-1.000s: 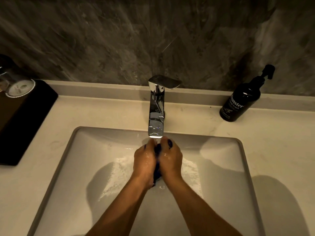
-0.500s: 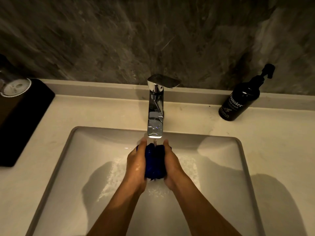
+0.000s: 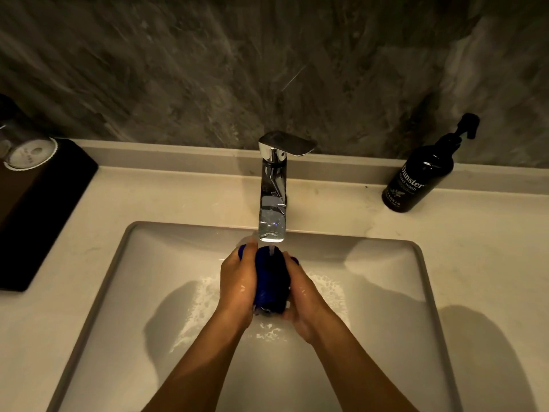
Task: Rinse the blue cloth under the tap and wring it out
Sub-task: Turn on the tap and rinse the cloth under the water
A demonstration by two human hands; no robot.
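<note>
**Two hands press a blue cloth under a running tap**

The left hand [image 3: 237, 288] and right hand [image 3: 303, 295] meet at the centre of the frame, palms facing each other, with the cloth [image 3: 271, 281] bunched between them. Each hand is curled partway round the wad and touches it on its own side; blue tips poke out past the fingers at the top. The cloth sits directly below the spout of the chrome tap [image 3: 273, 200], and a thin stream of water lands on its upper end. Both hands shine wet. Water froths white in the sink [image 3: 386, 292] just below and to either side of the wrists, and the forearms run down to the bottom edge. At the upper right, a dark pump bottle [image 3: 421, 173] marked "hand wash" stands on the pale counter [image 3: 490, 263]. At the left edge, a black tray [image 3: 44, 209] carries a capped glass [image 3: 28, 153], partly cut off.
</note>
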